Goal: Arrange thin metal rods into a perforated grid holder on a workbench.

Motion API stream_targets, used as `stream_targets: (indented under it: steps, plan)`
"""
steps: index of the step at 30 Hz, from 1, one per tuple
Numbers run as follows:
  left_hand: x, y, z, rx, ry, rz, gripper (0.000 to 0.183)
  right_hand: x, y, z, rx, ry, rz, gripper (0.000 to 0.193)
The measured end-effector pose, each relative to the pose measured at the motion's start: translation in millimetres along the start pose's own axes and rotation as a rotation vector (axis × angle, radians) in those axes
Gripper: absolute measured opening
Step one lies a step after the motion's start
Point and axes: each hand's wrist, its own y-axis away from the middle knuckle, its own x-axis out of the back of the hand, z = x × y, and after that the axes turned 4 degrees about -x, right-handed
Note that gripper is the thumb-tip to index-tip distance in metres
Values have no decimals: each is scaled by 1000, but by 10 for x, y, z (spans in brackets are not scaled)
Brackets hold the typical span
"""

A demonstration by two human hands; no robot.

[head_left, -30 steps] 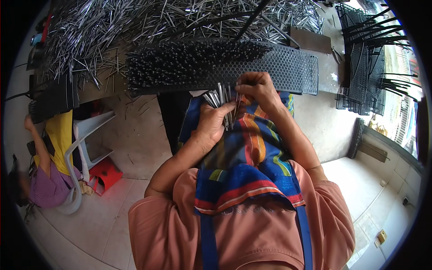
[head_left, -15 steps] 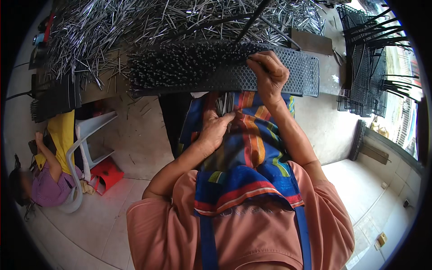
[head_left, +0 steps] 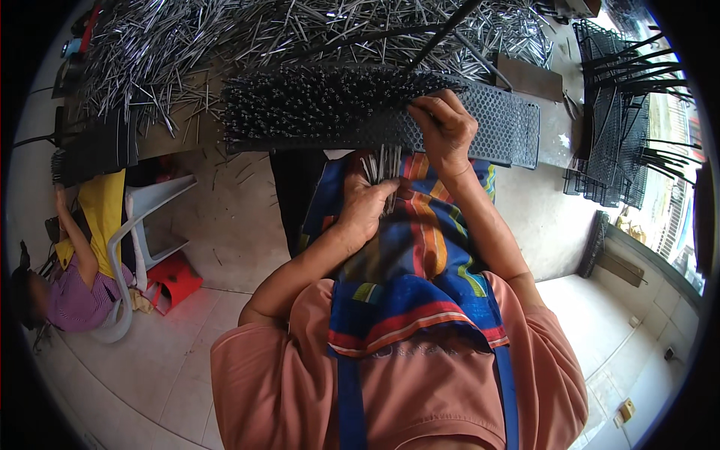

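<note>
Left hand [head_left: 366,206] gripping bundled metal rods [head_left: 383,166]. Right hand [head_left: 450,129] pinched narrow over perforated rack [head_left: 501,118]; contents indiscernible. Risk: slack left grip may spill rods onto apron [head_left: 421,247].

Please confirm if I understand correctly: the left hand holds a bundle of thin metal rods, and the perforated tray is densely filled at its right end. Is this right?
Not entirely: the head view shows the perforated tray densely filled toward its left end, while its right end shows bare holes. The left hand does hold a bundle of thin metal rods.
</note>
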Motion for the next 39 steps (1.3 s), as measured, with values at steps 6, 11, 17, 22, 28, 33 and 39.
stream_targets:
  steps: [6,11,17,22,28,33,39]
  plan:
    - [-60,24,133,50,112,62,35,4,-11,26,51,110,-28,17]
    - [-44,11,153,130,160,66,23,82,-6,-6,142,352,-114,31]
    - [-66,0,154,128,168,66,22,211,34,-28,62,510,-314,56]
    - [-73,-9,142,135,172,54,22,192,64,-65,-24,549,-418,62]
    - [-105,-26,176,140,177,15,25,209,170,-3,84,359,-197,51]
    - [-189,-16,165,97,180,-41,25,301,312,61,-502,-292,-394,12]
    - [-167,-18,114,55,206,8,21,437,200,-45,-860,-551,-354,6]
